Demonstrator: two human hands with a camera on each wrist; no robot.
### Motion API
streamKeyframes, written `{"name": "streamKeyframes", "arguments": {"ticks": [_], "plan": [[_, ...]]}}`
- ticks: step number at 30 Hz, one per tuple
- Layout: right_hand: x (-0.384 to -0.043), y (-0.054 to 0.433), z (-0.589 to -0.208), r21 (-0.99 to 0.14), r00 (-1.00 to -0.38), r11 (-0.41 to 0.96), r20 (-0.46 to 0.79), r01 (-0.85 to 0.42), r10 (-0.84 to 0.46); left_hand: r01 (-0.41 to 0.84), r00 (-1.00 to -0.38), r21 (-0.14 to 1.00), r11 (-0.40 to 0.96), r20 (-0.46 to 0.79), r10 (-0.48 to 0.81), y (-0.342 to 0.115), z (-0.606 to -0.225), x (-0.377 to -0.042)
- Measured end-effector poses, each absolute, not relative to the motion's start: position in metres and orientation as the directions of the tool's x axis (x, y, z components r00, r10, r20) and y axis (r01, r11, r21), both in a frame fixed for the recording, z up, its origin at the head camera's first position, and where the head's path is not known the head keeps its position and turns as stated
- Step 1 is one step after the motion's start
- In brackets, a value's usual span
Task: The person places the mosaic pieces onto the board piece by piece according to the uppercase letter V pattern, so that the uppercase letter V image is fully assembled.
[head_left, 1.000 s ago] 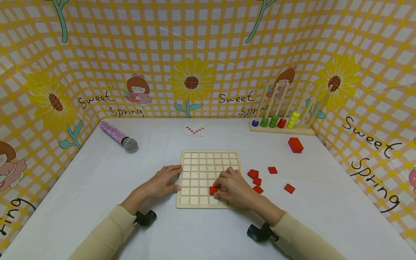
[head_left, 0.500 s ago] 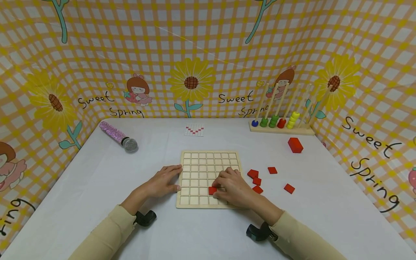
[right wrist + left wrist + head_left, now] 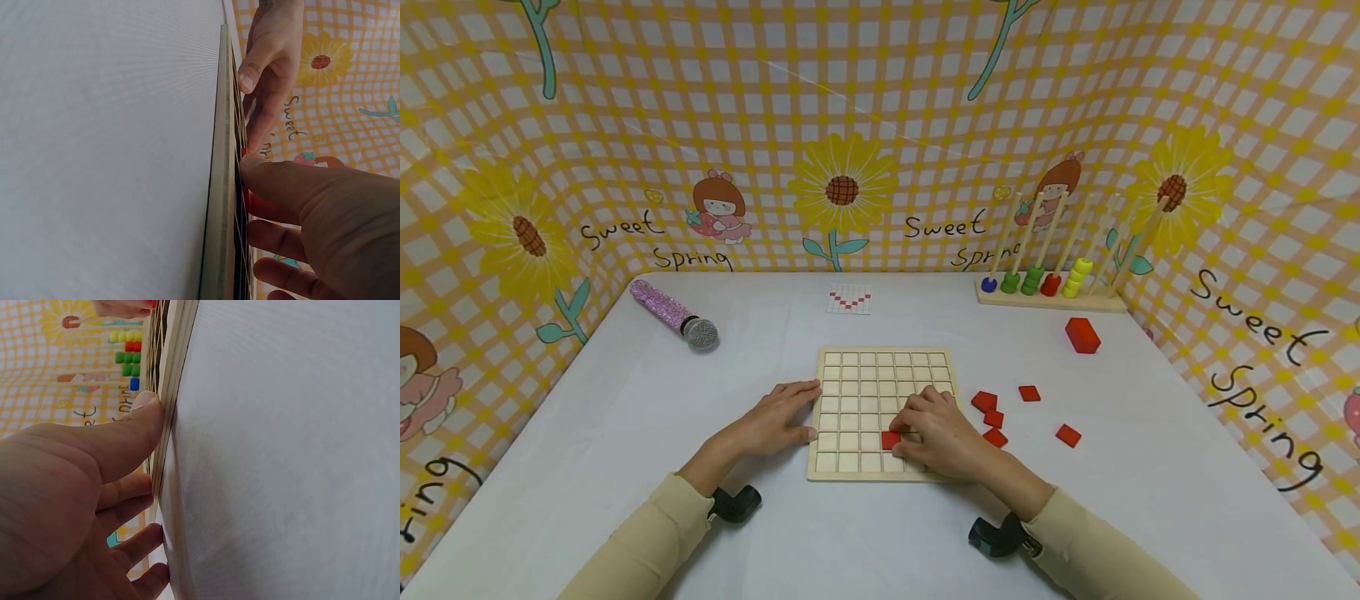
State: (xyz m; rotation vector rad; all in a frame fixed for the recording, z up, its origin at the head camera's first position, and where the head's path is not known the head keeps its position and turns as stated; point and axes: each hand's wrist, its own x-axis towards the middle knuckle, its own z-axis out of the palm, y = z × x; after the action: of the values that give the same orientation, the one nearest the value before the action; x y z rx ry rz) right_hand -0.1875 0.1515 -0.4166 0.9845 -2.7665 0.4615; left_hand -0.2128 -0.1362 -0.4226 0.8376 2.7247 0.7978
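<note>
A wooden grid board [image 3: 859,358] lies flat on the white table, its surface divided into square cells. My left hand [image 3: 771,419] rests at its left edge, thumb and fingertips touching the side, as the left wrist view shows up close. Over the lower right part of the board, my right hand [image 3: 936,435] pinches a red square tile [image 3: 890,440] between thumb and fingers at a cell in the second row from the front. In the right wrist view the thumb presses at the tile [image 3: 245,199], which is partly hidden by the fingers.
Several loose red tiles [image 3: 1029,392] lie right of the board. Farther back are a red block [image 3: 1082,335], a bead-and-peg counting frame [image 3: 1051,302], a small pattern card [image 3: 848,300] and a glittery microphone [image 3: 673,315]. Patterned cloth surrounds the table on three sides.
The red tile and my right fingertips have shifted slightly left within the board. My left hand stays at the board's edge.
</note>
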Motion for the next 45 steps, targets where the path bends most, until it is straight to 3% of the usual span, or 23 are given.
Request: {"name": "streamKeyframes", "arguments": {"ticks": [11, 21, 33, 45], "plan": [[-0.188, 0.153, -0.416, -0.219, -0.773, 0.744, 0.258, -0.631, -0.580, 0.471, -0.823, 0.542, 0.696, -0.014, 0.568, -0.136, -0.423, -0.213], [-0.191, 0.162, -0.410, -0.243, -0.843, 0.809, 0.215, -0.536, -0.494, 0.478, -0.822, 0.535, 0.697, -0.008, 0.570, -0.137, -0.423, -0.213], [-0.196, 0.184, -0.409, -0.214, -0.844, 0.826, 0.267, -0.522, -0.465, 0.485, -0.817, 0.539, 0.688, 0.000, 0.577, -0.138, -0.425, -0.213], [-0.201, 0.204, -0.410, -0.237, -0.899, 0.875, 0.238, -0.422, -0.369, 0.477, -0.817, 0.551, 0.684, -0.007, 0.576, -0.138, -0.424, -0.213]]}}
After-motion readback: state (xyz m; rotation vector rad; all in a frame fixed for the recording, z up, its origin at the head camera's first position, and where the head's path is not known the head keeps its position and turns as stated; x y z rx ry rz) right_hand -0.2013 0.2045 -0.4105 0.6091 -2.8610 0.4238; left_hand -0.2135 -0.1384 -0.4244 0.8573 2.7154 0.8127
